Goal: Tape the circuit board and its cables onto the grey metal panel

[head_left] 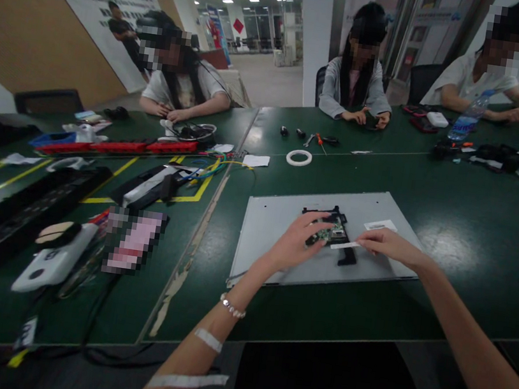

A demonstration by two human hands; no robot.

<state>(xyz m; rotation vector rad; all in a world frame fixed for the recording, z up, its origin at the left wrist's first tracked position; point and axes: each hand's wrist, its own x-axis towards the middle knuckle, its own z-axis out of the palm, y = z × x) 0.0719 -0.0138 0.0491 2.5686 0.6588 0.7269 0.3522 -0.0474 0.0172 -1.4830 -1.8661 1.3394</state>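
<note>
A pale grey flat panel (275, 222) lies on the table in front of me. On it rests a black plastic frame (348, 256) with a green circuit board (324, 234), partly hidden by my left hand (294, 238). That hand's fingers and thumb are spread over the left side of the board; whether they press on it I cannot tell. From the right, my right hand (385, 244) pinches the end of a narrow white strip (345, 246), which crosses the frame's lower part. Just behind my right fingers is a white label (381, 225) on the panel.
A roll of white tape (299, 157) and an orange-handled screwdriver (319, 142) lie beyond the panel. To the left are a phone (137, 242), a white device (54, 259), cables and a long black tray (20, 212). Several people sit across the green table (204, 315).
</note>
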